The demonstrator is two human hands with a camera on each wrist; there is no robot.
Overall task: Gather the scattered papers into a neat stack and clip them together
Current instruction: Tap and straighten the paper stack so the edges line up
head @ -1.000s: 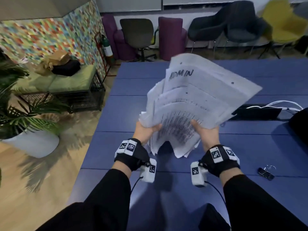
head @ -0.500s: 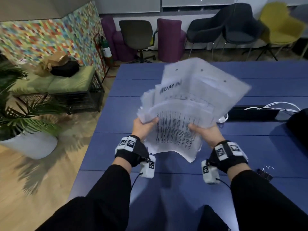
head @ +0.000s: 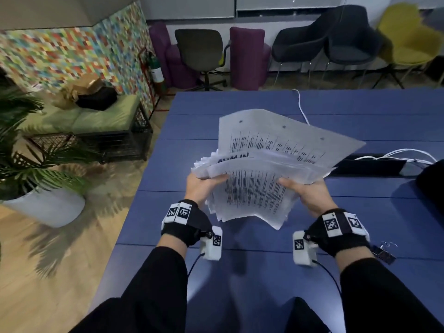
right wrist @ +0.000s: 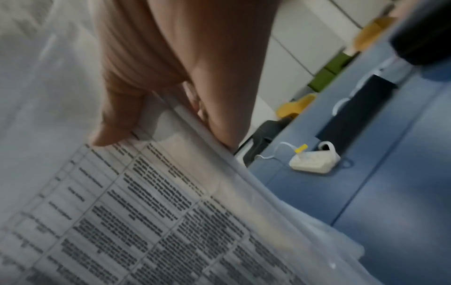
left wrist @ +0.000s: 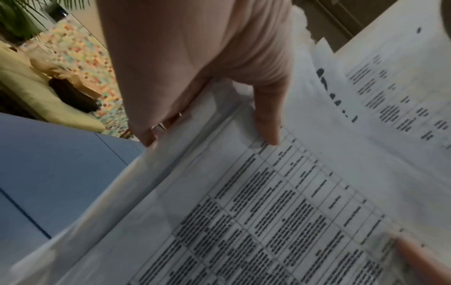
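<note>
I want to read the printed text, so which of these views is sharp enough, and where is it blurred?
Head view: papers fairly sharp, print too small. Left wrist view: table text smeared. Right wrist view: text, charger and background motion-blurred, dim.

Light: even indoor brightness in the head view, dimmer in both wrist views.
Shadows: soft dark patch on the blue table (head: pixel 240 272) beneath the papers (head: pixel 259 188).
Blur: print smeared near both thumbs; background soft.
Distortion: head view's edges bow outward.
</note>
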